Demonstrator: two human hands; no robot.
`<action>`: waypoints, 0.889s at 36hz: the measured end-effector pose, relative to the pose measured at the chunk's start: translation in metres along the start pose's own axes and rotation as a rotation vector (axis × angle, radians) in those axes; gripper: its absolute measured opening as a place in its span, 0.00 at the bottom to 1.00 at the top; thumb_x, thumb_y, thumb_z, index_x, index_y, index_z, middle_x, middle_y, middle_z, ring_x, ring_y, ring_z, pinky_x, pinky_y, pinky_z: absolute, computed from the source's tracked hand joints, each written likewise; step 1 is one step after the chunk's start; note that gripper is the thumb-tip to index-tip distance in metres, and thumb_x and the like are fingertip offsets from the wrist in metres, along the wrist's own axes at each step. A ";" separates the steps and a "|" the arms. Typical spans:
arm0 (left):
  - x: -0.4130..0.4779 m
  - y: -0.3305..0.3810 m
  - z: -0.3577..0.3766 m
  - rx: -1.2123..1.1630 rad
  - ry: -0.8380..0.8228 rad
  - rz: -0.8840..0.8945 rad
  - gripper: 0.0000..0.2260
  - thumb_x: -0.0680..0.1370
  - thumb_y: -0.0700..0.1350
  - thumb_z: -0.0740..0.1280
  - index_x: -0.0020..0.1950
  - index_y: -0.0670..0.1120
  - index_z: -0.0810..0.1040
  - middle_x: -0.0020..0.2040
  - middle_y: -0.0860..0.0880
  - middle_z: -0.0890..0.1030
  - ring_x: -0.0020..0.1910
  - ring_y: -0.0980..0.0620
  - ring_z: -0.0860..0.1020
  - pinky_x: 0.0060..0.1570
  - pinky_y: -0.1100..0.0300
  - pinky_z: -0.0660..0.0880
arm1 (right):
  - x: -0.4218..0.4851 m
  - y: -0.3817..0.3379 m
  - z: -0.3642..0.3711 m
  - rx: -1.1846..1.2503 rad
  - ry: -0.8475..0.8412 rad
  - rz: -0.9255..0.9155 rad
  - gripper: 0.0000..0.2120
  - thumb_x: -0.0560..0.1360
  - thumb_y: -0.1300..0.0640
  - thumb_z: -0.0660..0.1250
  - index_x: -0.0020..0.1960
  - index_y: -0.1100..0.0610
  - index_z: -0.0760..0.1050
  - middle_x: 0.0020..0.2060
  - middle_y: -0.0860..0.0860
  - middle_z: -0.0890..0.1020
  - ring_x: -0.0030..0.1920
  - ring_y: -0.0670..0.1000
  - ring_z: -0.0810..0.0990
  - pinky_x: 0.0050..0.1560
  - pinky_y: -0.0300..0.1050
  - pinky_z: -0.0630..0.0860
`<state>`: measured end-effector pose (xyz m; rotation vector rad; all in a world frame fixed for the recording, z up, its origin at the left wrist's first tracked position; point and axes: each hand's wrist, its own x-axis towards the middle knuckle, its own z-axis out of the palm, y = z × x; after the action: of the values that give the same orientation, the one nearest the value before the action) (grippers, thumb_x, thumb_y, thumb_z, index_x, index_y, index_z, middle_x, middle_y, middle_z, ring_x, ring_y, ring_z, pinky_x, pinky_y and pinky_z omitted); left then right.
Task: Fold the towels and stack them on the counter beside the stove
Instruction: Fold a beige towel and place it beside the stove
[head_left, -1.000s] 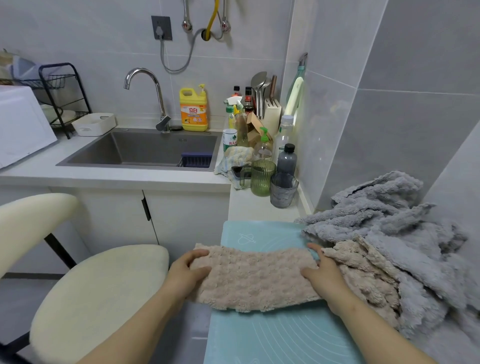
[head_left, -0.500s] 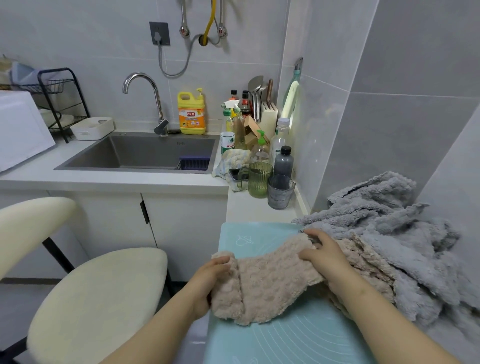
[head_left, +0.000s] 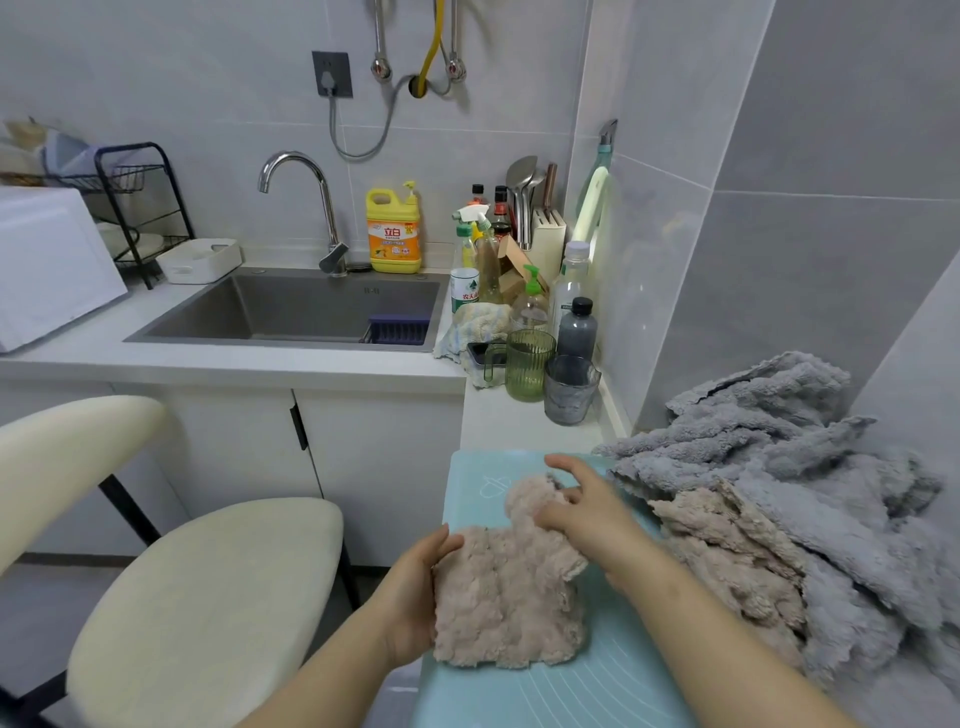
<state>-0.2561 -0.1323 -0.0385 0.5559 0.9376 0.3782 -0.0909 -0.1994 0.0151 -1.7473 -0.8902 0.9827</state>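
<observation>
A single wide-angle view comes from the person's head, facing forward and down along the counter (head_left: 519, 421). Nearest the lens, at the bottom edge, both forearms reach in, with the left hand (head_left: 415, 587) and right hand (head_left: 587, 514) on a beige towel (head_left: 509, 597) over a pale blue mat (head_left: 519, 691). The sink (head_left: 291, 312) lies farther ahead to the left. A tiled wall (head_left: 831, 234) closes the right side, and a chair (head_left: 208, 597) sits low on the left.

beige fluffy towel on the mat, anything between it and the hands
Nothing visible: the left hand holds the left edge of the beige fluffy towel, and the right hand rests on its upper part.
</observation>
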 end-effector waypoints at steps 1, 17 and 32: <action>0.001 -0.001 -0.002 -0.001 -0.004 0.001 0.14 0.80 0.54 0.58 0.52 0.45 0.76 0.46 0.42 0.81 0.46 0.42 0.79 0.43 0.49 0.74 | -0.001 0.003 0.003 0.004 -0.040 0.006 0.29 0.72 0.68 0.65 0.69 0.49 0.64 0.46 0.51 0.73 0.42 0.48 0.76 0.32 0.29 0.71; 0.016 -0.008 0.002 0.342 0.070 0.195 0.08 0.78 0.42 0.65 0.56 0.45 0.71 0.50 0.43 0.80 0.47 0.46 0.80 0.41 0.54 0.77 | 0.003 0.056 0.002 -0.043 0.081 0.171 0.10 0.74 0.62 0.63 0.55 0.54 0.72 0.35 0.52 0.75 0.36 0.51 0.73 0.39 0.43 0.67; 0.017 -0.008 -0.001 0.635 -0.032 0.412 0.33 0.75 0.34 0.63 0.62 0.67 0.51 0.54 0.58 0.72 0.51 0.53 0.77 0.42 0.63 0.76 | -0.019 0.076 0.006 -0.675 -0.279 -0.027 0.47 0.65 0.48 0.74 0.74 0.39 0.49 0.75 0.45 0.43 0.75 0.52 0.49 0.72 0.45 0.55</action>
<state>-0.2475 -0.1294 -0.0550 1.3443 0.9055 0.4356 -0.0933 -0.2385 -0.0529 -2.1667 -1.5541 0.9881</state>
